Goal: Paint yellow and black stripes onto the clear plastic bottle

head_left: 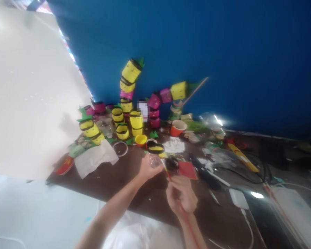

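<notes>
My left hand (pixel 145 170) is closed around a small clear plastic cup (pixel 154 160) above the dark tabletop. A paintbrush (pixel 167 169) with a long red handle is gripped in my right hand (pixel 181 194). Its tip points at the clear cup's side; blur hides whether they touch. Just behind the cup is a yellow cup with a black rim (pixel 156 149). To the right of the clear cup lie a small dark object (pixel 172 163) and a red square card (pixel 187 169).
Stacks of yellow painted cups (pixel 131 72) and magenta painted cups (pixel 154 113) stand along the blue wall (pixel 223 52). A red-and-white cup (pixel 178 128) is behind my hands. White paper (pixel 95 159) lies left; a yellow tool (pixel 243 158) and a white charger (pixel 238 198) lie right.
</notes>
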Tool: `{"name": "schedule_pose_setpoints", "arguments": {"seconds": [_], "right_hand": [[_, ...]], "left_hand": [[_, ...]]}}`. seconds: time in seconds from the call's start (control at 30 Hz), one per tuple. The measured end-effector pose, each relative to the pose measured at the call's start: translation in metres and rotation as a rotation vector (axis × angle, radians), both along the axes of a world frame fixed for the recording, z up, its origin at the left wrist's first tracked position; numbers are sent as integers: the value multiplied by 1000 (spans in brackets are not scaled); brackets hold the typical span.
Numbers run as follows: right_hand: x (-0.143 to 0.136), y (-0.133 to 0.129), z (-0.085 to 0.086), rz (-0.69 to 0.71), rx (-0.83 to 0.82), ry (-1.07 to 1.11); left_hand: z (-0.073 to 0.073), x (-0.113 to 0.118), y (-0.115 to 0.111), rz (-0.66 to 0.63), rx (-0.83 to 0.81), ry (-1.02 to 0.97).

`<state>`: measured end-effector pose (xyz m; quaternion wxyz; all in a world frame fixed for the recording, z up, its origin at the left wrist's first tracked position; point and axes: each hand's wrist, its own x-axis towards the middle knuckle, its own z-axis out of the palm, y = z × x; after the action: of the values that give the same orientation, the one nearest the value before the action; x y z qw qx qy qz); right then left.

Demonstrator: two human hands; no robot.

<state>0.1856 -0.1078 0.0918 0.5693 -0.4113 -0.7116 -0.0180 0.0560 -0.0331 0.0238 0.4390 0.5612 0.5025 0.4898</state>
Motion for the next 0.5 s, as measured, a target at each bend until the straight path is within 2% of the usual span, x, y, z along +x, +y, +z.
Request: {"name": "schedule_pose_setpoints", "arguments": {"seconds": [0.5], "right_hand": [[1, -1, -4, -7, -10, -11]], "left_hand": [[7, 1, -1, 31, -11, 39]]}}
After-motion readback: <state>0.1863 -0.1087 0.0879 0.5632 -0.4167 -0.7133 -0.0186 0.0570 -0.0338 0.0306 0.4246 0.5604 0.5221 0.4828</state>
